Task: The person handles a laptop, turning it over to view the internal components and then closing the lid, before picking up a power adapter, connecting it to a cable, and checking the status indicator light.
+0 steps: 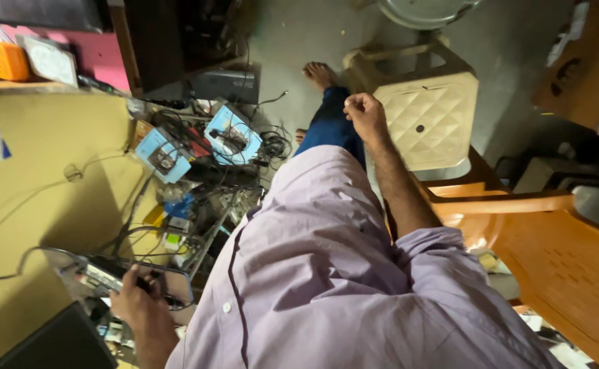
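Note:
My left hand (139,304) is at the lower left, over a shallow clear tray (98,270) of electronic parts at the edge of the yellow table (40,198). Its fingers curl around a small black object (154,284); what it is I cannot tell. Out in front, my right hand (364,113) is closed in a fist with nothing in it, above my knee in blue trousers (330,126). My lilac shirt (327,273) fills the middle of the view.
Two light blue boxes (163,156) (232,134) lie among tangled black cables (204,184) below the table. A cream plastic stool (429,113) stands ahead, an orange plastic chair (559,253) to the right. A black flat device (60,342) sits at the bottom left.

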